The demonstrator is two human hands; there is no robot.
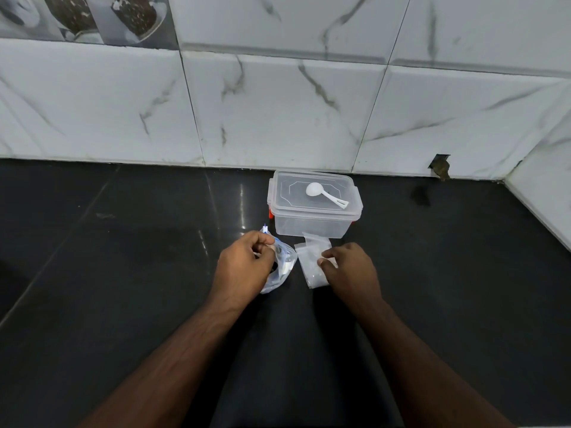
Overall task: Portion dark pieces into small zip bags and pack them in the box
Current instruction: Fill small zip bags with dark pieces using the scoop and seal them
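A clear plastic box (312, 223) with its lid on stands near the wall, a white scoop (324, 196) lying on the lid. In front of it, my left hand (244, 267) grips the top of a larger clear bag (282, 268) that holds dark pieces, mostly hidden behind the hand. My right hand (352, 267) pinches a stack of small clear zip bags (310, 257) lying on the dark counter just before the box.
The dark glossy counter (123, 257) runs left and right of the box. A marble-tiled wall (278, 112) stands directly behind it, with a side wall (543, 193) at the far right and a small hole (440, 166) at the tile base.
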